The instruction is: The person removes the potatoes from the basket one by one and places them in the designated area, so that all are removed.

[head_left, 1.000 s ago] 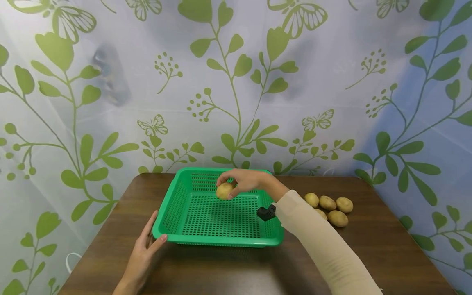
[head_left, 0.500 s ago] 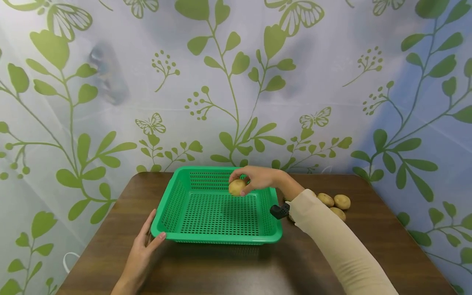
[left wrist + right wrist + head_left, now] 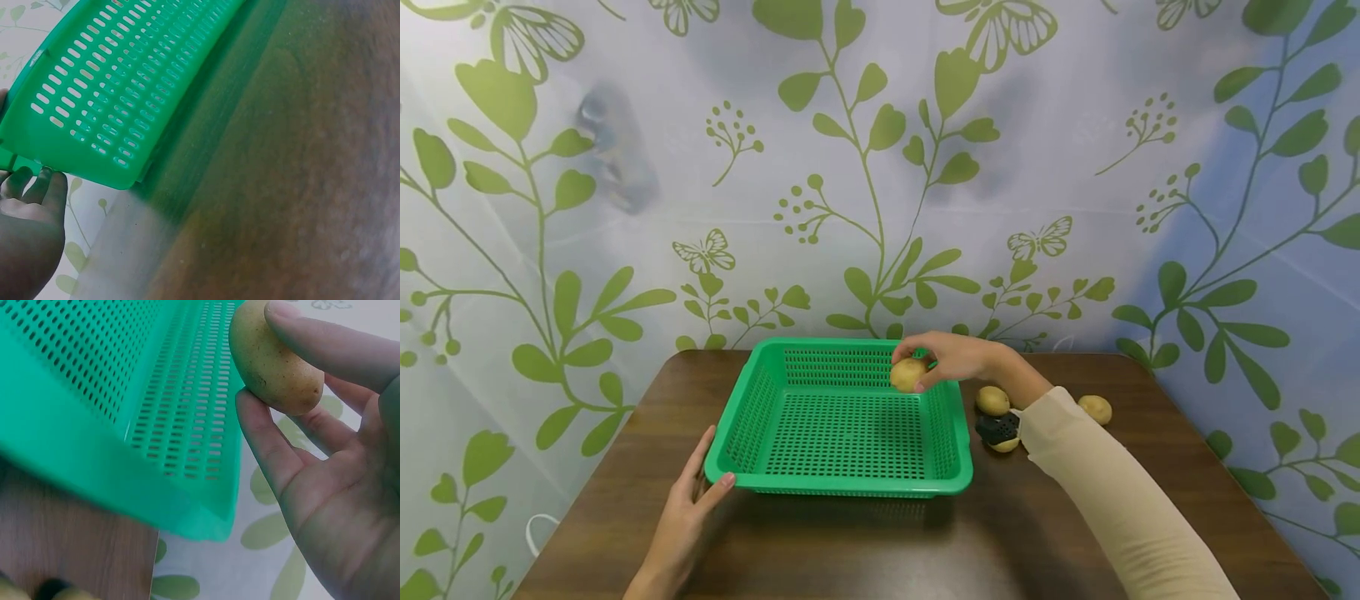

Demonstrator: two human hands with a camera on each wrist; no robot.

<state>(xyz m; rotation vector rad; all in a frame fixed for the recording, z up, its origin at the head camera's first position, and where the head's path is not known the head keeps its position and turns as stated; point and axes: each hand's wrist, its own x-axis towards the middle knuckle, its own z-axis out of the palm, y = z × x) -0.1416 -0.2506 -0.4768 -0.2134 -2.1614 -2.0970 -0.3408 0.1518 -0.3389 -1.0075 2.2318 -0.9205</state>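
Observation:
Over the right back part of the green plastic basket [image 3: 842,486], my right hand [image 3: 953,357] holds a potato [image 3: 907,376] between thumb and fingers. In the right wrist view the thumb lies across the top of this potato [image 3: 269,359] and the fingertips support it from below. My left hand [image 3: 683,508] grips the basket's front left corner, thumb on the rim. From the left wrist view, its curled fingers show at the edge of the slotted basket wall [image 3: 106,94]. No potato shows inside the basket.
Right of the basket, several potatoes lie on the brown wooden table [image 3: 850,550], among them one near potato [image 3: 992,401] and one farther potato [image 3: 1095,409]. My right sleeve and the black wrist camera [image 3: 997,428] cover others. A leaf-patterned curtain [image 3: 850,208] hangs behind the table.
My right hand has moved right with the potato, from the middle of the basket toward its right side. The left hand keeps its grip on the corner.

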